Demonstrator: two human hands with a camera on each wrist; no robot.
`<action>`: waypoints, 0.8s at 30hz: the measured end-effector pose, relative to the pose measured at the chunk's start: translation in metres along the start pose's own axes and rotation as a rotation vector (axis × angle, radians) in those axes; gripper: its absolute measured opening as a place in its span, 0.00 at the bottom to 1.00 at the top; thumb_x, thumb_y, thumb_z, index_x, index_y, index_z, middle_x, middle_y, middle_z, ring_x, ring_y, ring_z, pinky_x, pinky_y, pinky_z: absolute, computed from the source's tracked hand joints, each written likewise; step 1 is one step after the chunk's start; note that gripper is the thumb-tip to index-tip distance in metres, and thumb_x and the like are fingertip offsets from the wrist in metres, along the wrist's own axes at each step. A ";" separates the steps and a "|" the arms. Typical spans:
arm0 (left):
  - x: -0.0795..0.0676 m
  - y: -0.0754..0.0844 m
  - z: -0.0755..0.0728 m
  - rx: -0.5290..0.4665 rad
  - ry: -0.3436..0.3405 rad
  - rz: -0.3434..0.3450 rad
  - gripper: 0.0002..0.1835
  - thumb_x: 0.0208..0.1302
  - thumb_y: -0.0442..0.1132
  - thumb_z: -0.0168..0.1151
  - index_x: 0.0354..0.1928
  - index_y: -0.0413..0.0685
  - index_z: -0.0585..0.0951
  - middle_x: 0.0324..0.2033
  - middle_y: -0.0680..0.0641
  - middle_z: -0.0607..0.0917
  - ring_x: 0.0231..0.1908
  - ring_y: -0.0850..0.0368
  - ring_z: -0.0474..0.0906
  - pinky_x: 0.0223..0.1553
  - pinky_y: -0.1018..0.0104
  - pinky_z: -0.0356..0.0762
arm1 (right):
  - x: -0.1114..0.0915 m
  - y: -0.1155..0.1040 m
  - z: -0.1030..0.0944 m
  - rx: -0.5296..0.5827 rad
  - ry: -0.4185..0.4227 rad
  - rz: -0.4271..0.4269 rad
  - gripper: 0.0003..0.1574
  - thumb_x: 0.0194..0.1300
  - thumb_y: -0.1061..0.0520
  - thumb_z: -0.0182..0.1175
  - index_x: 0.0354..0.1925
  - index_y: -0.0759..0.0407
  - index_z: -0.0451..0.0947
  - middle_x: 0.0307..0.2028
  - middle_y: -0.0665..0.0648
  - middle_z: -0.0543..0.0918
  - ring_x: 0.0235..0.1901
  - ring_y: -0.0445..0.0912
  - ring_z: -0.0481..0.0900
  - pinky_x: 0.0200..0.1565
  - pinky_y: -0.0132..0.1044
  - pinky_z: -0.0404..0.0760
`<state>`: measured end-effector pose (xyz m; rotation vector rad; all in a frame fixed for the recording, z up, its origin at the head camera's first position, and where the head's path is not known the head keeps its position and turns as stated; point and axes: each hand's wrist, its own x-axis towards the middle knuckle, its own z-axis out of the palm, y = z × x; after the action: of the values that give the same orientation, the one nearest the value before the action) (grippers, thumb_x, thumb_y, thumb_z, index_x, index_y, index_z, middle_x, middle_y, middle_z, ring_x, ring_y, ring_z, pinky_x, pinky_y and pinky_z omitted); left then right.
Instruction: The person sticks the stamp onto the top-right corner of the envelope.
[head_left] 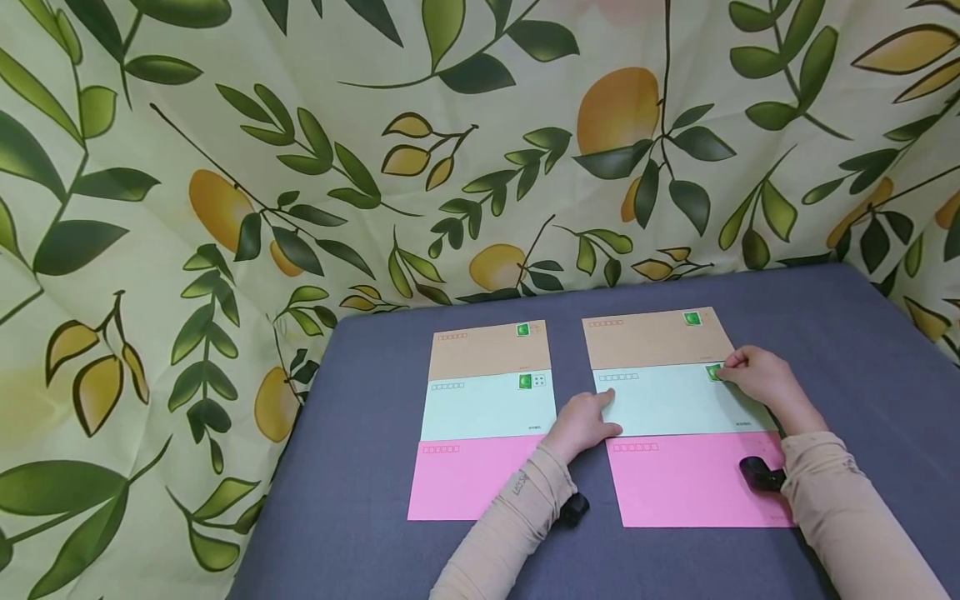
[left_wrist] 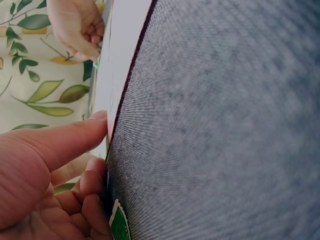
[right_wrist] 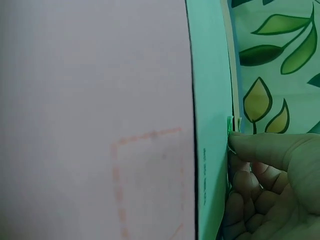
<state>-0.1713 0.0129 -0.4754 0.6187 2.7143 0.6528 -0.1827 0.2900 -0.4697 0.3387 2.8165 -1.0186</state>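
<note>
My right hand (head_left: 761,379) pinches a green postage stamp (head_left: 712,372) between thumb and fingertips at the upper right corner of a mint envelope (head_left: 675,408). In the right wrist view, the thumb lies against that corner. My left hand (head_left: 581,425) rests at the envelope's left edge, with index finger and thumb stretched onto it and the other fingers curled under. In the left wrist view, a green stamp (left_wrist: 119,222) shows beside the curled fingers; whether they touch it I cannot tell. A tan envelope (head_left: 645,342) with a stamp lies above, and a pink envelope (head_left: 690,492) below.
At the left is a second column: a tan envelope (head_left: 480,354) and a mint envelope (head_left: 480,412), both stamped, and a pink envelope (head_left: 465,483) partly hidden by my left sleeve. The table has a blue-grey cloth (head_left: 345,467). A leaf-patterned curtain (head_left: 315,233) hangs behind.
</note>
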 end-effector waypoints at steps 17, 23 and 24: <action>-0.005 0.005 -0.006 0.023 -0.018 -0.024 0.31 0.58 0.47 0.63 0.65 0.53 0.69 0.27 0.50 0.78 0.30 0.63 0.68 0.39 0.76 0.69 | -0.002 -0.002 -0.001 -0.045 -0.052 -0.019 0.17 0.63 0.55 0.54 0.38 0.72 0.70 0.31 0.65 0.73 0.33 0.55 0.68 0.30 0.36 0.64; -0.004 0.005 -0.005 0.030 -0.013 -0.020 0.31 0.58 0.47 0.63 0.65 0.53 0.69 0.31 0.49 0.81 0.30 0.64 0.69 0.40 0.76 0.70 | -0.003 -0.005 -0.002 -0.065 -0.057 -0.013 0.17 0.62 0.55 0.54 0.36 0.71 0.73 0.30 0.65 0.75 0.33 0.54 0.69 0.29 0.35 0.65; -0.004 0.006 -0.005 0.029 -0.013 -0.019 0.31 0.58 0.47 0.63 0.65 0.53 0.69 0.32 0.49 0.81 0.31 0.63 0.69 0.40 0.76 0.70 | -0.003 -0.005 -0.003 -0.066 -0.059 -0.008 0.17 0.62 0.55 0.54 0.37 0.71 0.73 0.31 0.65 0.75 0.33 0.54 0.69 0.29 0.35 0.65</action>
<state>-0.1675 0.0134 -0.4674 0.6011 2.7182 0.6037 -0.1814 0.2874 -0.4640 0.2861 2.7934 -0.9192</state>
